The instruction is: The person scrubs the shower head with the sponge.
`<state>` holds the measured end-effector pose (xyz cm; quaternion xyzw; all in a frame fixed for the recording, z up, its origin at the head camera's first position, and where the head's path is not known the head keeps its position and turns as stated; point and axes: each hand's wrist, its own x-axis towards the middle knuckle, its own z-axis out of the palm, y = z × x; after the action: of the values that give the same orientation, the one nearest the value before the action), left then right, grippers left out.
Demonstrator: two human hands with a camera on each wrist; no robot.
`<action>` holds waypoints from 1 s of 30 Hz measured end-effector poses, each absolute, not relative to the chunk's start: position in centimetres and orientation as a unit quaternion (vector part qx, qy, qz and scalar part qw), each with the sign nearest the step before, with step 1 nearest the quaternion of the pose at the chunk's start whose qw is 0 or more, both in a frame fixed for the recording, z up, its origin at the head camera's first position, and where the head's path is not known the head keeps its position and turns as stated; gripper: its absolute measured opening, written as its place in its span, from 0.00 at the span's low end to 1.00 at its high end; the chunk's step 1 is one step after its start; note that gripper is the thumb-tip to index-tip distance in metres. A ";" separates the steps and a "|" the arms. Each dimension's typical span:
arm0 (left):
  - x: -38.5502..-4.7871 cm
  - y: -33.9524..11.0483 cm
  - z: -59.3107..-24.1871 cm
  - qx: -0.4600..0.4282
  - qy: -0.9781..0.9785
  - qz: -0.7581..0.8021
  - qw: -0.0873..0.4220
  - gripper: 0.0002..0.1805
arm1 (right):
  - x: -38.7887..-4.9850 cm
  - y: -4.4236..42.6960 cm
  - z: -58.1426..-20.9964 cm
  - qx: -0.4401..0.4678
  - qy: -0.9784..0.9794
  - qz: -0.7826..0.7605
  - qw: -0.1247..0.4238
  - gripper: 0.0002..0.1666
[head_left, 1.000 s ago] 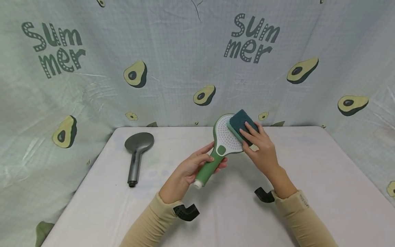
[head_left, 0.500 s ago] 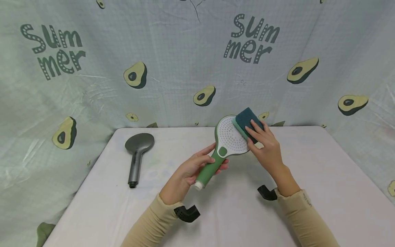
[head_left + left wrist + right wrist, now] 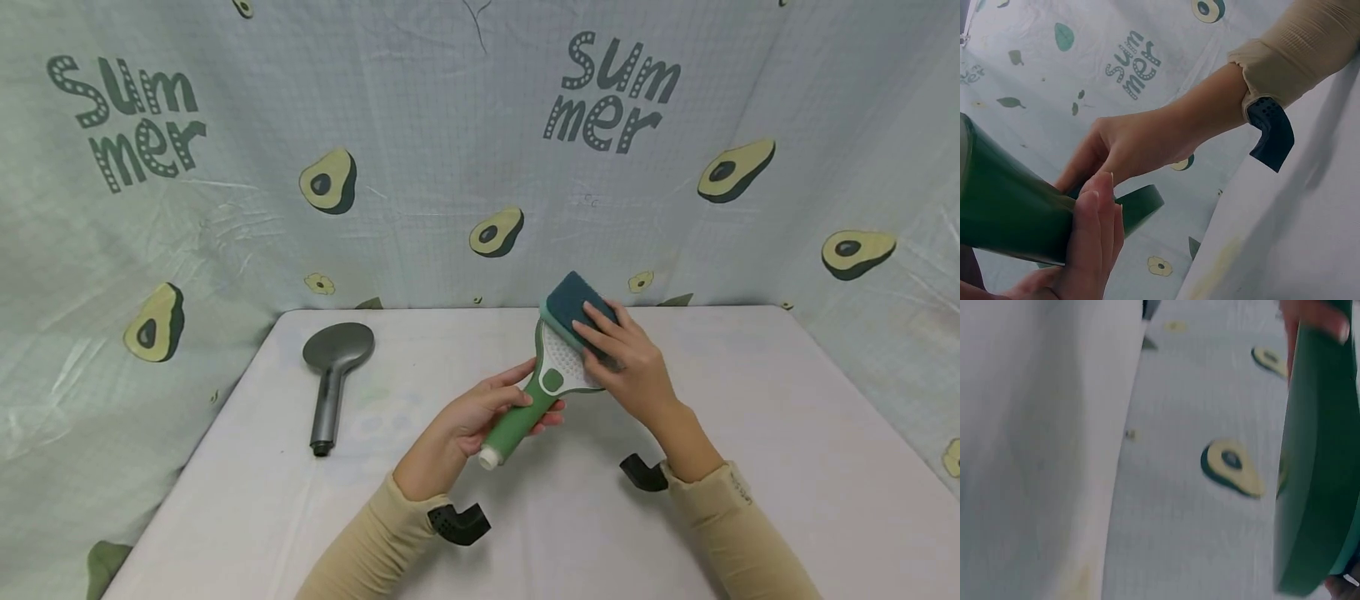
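Note:
My left hand (image 3: 471,422) grips the green handle of a handheld shower head (image 3: 564,358), held tilted above the table with its white nozzle face up. In the left wrist view its green handle (image 3: 1013,200) looms close, with the left fingers (image 3: 1088,237) curled around it. My right hand (image 3: 637,372) holds a blue-green sponge (image 3: 581,307) against the nozzle face, covering the upper part of it. The right wrist view shows the shower head's green edge (image 3: 1322,450) along the right side; the sponge is only a sliver there.
A dark grey shower head (image 3: 333,375) lies at the left of the white-covered table (image 3: 247,517). Behind the table hangs a light curtain (image 3: 420,108) printed with avocados. A black bent piece sits at each sleeve cuff, such as the left one (image 3: 459,524).
The sponge first slid to the upper right edge of the nozzle face, then came back left and down across it. The held shower head has shifted slightly right and down. The grey one stays put.

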<state>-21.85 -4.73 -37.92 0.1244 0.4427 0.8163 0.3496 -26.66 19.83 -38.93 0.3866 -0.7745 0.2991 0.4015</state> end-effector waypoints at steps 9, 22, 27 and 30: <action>-21.8 -4.7 -38.0 0.124 0.447 0.812 0.353 0.42 | -26.5 20.0 -39.0 0.364 -0.783 0.309 0.399 0.19; -21.7 -4.6 -38.2 0.129 0.450 0.812 0.349 0.41 | -27.0 20.9 -38.8 0.355 -0.781 0.314 0.406 0.24; -21.7 -4.6 -38.1 0.127 0.451 0.813 0.345 0.41 | -26.9 21.1 -38.6 0.305 -0.793 0.337 0.406 0.26; -21.7 -4.6 -38.0 0.130 0.453 0.813 0.341 0.42 | -26.4 20.2 -38.6 0.352 -0.775 0.349 0.392 0.19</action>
<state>-21.68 -4.56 -37.98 0.1301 0.4534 0.8131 0.3411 -26.37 20.15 -38.60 0.3523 -0.7748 0.3492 0.3921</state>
